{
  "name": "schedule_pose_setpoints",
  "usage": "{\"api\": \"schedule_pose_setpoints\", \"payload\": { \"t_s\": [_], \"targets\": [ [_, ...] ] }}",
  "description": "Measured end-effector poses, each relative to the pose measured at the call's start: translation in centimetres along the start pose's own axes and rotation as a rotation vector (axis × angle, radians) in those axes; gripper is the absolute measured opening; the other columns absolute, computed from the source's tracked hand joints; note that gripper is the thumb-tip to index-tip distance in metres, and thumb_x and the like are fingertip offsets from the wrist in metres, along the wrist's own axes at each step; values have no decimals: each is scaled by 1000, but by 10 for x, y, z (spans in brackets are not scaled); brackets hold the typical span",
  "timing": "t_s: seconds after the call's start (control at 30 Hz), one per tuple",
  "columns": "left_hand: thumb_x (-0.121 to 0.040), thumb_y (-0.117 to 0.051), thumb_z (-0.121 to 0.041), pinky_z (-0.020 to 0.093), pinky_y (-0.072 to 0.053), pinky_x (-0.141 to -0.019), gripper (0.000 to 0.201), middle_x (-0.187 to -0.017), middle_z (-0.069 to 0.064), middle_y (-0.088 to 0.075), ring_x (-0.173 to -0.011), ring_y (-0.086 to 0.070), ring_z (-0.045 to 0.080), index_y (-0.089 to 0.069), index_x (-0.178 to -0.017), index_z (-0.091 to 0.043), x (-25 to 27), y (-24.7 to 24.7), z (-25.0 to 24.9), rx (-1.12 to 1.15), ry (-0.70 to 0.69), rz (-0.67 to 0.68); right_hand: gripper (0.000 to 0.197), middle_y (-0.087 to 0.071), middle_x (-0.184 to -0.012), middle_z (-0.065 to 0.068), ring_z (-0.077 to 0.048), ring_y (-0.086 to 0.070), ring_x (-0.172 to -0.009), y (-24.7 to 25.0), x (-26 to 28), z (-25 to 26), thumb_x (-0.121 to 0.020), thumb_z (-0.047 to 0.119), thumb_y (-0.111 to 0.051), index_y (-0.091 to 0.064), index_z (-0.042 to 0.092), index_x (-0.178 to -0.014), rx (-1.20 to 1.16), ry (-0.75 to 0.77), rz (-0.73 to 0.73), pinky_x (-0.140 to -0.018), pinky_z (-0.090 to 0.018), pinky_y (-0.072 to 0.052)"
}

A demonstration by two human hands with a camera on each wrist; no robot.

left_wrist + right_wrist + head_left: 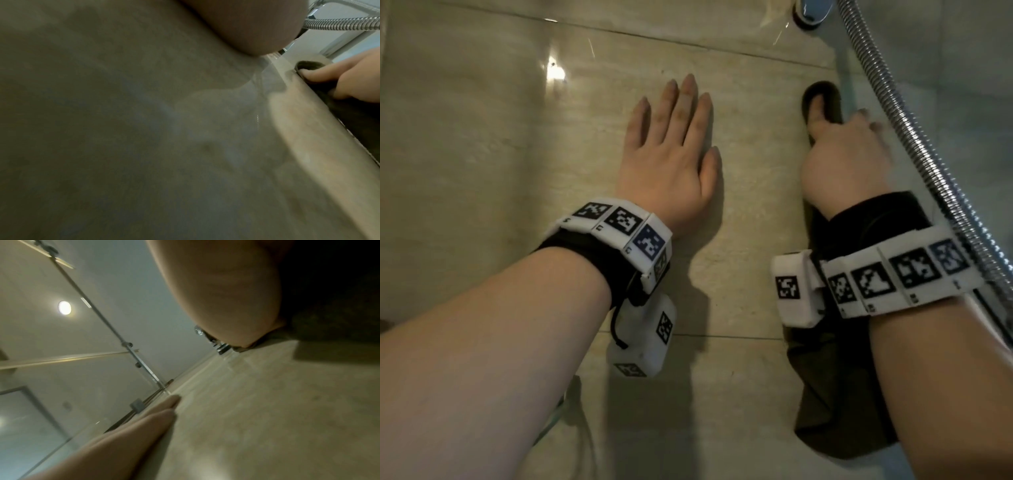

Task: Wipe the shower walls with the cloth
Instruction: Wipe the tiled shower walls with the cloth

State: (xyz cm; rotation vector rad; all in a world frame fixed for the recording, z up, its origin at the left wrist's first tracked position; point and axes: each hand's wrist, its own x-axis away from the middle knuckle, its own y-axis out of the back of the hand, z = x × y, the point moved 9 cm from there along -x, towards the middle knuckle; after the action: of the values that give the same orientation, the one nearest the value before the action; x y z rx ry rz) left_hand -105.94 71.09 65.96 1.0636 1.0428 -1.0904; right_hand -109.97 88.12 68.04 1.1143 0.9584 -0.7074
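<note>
A dark cloth [839, 404] lies against the beige tiled shower wall [482, 144], reaching from above my right hand down past the wrist. My right hand [842, 144] grips its upper part, thumb pressed up along it and fingers curled at a pale upright strip. Seen from the left wrist, that right hand [353, 81] pinches the cloth [308, 65] to the wall. My left hand [674, 130] lies flat on the tile with its fingers straight, a hand's width left of the cloth. From the right wrist, the cloth [329, 305] is a dark mass beside the palm.
A ribbed metal shower hose [914, 137] runs diagonally just right of my right hand. A chrome fitting [811, 13] sits on the wall above the cloth. A glass shower door [61, 353] with a metal frame shows in the right wrist view.
</note>
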Motion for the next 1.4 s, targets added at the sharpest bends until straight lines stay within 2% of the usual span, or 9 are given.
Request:
{"api": "schedule_pose_setpoints", "payload": {
  "t_s": [0.2,0.43,0.63,0.73,0.83,1.0,1.13,1.2,1.4],
  "targets": [
    [-97,-15,-41,41,1,-120,64,-162,8,-7,-150,-2,21,-13,-155,-13,1,2,-1,2,-10,-4,65,-36,-131,-20,-38,-38,-119,-5,24,64,-97,15,-36,-9,34,-153,21,263,-28,-96,-44,-36],
    [-97,-16,-41,40,4,-120,64,-163,6,-4,-150,0,20,-11,-155,-14,1,2,0,15,5,3,60,-17,-156,-21,-37,-26,-139,2,-2,-22,-100,14,-30,-11,34,-153,-130,-93,27,-112,-41,-23],
    [-98,-16,-40,40,5,-120,63,-163,6,-3,-150,1,20,-10,-155,-14,1,1,0,12,13,4,55,-43,-141,-24,-34,-45,-124,0,8,-27,-99,5,-33,-16,6,-152,-221,-170,96,-83,-30,-36],
    [-98,-18,-40,41,2,-120,63,-163,7,-6,-150,-2,20,-12,-155,-13,2,3,-1,12,10,-10,65,-29,-145,-29,-43,-34,-130,3,7,7,-96,7,-34,-8,17,-154,-40,-41,62,-101,-43,-34],
    [-99,-19,-40,41,2,-120,63,-162,8,-7,-150,-3,21,-13,-155,-13,2,3,-1,16,4,-8,66,-30,-138,-25,-43,-33,-126,-1,9,29,-96,10,-36,-9,29,-154,19,87,60,-100,-48,-36],
    [-98,-15,-42,40,4,-119,64,-163,6,-3,-150,1,19,-9,-155,-14,1,2,1,11,7,8,68,-18,-155,-20,-38,-27,-138,12,-26,-3,-97,8,-31,-8,39,-152,-88,-31,49,-111,-44,-26],
    [-97,-15,-42,39,5,-119,64,-163,6,-4,-150,1,19,-11,-155,-14,2,3,0,20,9,9,54,-26,-155,-15,-31,-31,-138,12,-35,-43,-101,9,-31,-16,17,-153,-310,-138,50,-106,-29,-26],
    [-96,-15,-41,39,4,-119,65,-163,6,-4,-150,0,20,-11,-155,-14,2,4,0,22,10,5,51,-28,-151,-20,-35,-33,-134,11,-29,-56,-102,13,-35,-20,8,-150,-315,-189,23,-107,-35,-28],
    [-98,-15,-41,39,5,-120,63,-163,5,-2,-150,2,18,-9,-155,-15,3,4,-1,33,24,0,54,-28,-151,-22,-33,-33,-135,10,-22,-35,-101,4,-33,-14,5,-152,-281,-128,73,-106,-30,-22]
  ]
}}
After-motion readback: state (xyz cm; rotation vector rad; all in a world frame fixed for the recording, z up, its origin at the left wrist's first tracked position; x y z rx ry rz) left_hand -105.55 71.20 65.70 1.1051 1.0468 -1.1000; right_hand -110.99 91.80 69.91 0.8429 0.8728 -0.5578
